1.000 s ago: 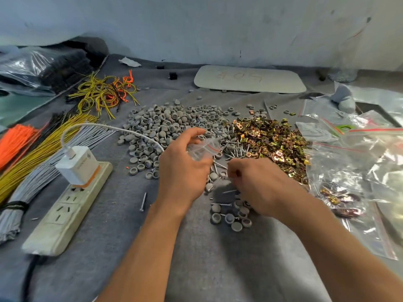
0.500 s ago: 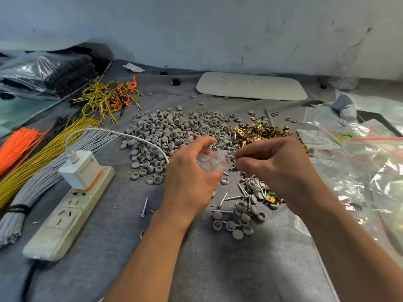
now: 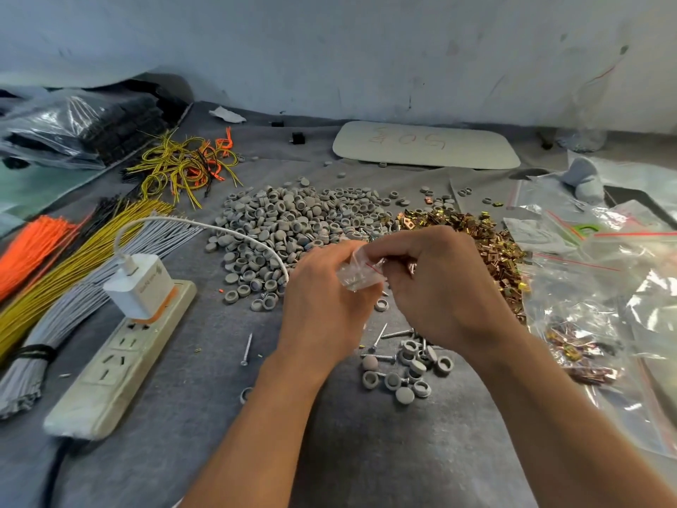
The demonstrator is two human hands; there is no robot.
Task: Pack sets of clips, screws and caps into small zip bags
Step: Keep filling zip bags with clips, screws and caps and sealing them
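Matt grey caps [image 3: 293, 221]; shiny brass-toned clips [image 3: 487, 243]; glossy clear zip bag [image 3: 357, 273]; cloth table cover [image 3: 366, 452].

Bare cloth [image 3: 190, 416] lies between power strip [image 3: 121, 361] and loose caps [image 3: 406, 375].

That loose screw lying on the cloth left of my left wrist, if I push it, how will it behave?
The screw likely rolls in a curve, not straight, since its head is wider than its tip. The cloth looks textured and probably stops it soon. Thin and lying flat, it may be fiddly to pinch up.
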